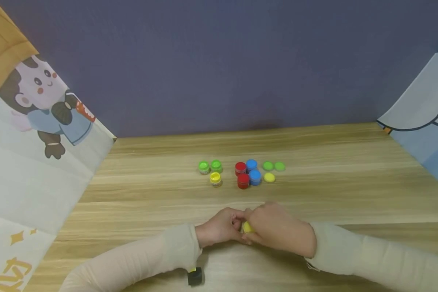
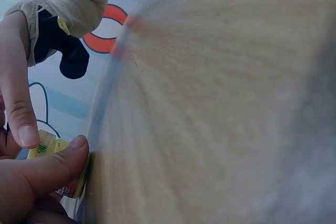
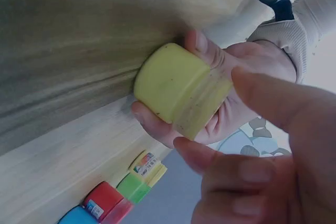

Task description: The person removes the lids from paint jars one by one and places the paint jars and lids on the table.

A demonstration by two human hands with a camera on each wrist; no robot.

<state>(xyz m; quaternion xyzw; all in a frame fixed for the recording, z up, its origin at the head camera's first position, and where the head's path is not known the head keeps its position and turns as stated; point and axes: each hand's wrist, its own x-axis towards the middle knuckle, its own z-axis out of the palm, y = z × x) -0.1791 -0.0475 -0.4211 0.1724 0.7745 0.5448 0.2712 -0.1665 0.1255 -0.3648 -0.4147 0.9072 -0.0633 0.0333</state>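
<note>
A small yellow jar (image 3: 170, 82) is held tilted close over the table, in front of the person. My left hand (image 1: 224, 227) grips its sides, with thumb and fingers wrapped round them in the right wrist view. My right hand (image 1: 277, 227) comes from the other side and pinches the end of the jar between thumb and finger. In the head view only a bit of yellow shows between the hands. The left wrist view shows part of the jar's label beside the left thumb (image 2: 63, 163).
Beyond the hands stand two green jars (image 1: 204, 167), another yellow jar (image 1: 215, 179), two red jars (image 1: 243, 181) and two blue jars (image 1: 255, 177). Two green lids (image 1: 268, 166) and a yellow lid (image 1: 269, 177) lie to their right. A dark wall (image 1: 241, 69) rises behind the wooden table (image 1: 149, 170).
</note>
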